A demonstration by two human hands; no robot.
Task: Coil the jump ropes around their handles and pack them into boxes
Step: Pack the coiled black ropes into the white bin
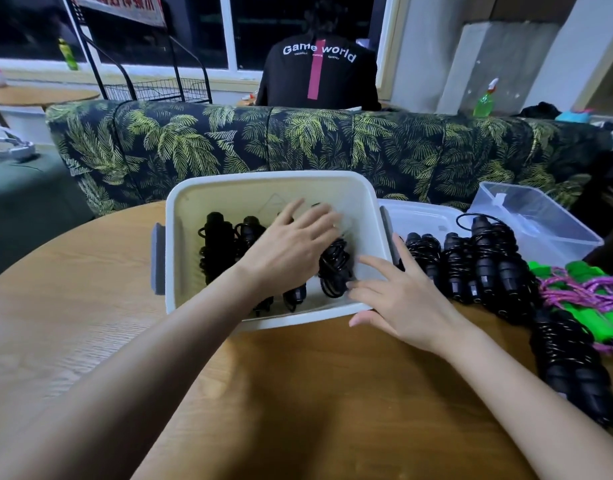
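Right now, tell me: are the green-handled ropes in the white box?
No, the green-handled ropes lie on the table, right of the white box.

my left hand (291,251) and right hand (405,299) are bare, nails short and plain; my forearms (142,358) are bare too, as far as they show.

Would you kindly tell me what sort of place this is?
Likely a living room doubling as a packing spot: a leaf-print sofa behind the wooden table, a dark window, and a white box of coiled jump ropes.
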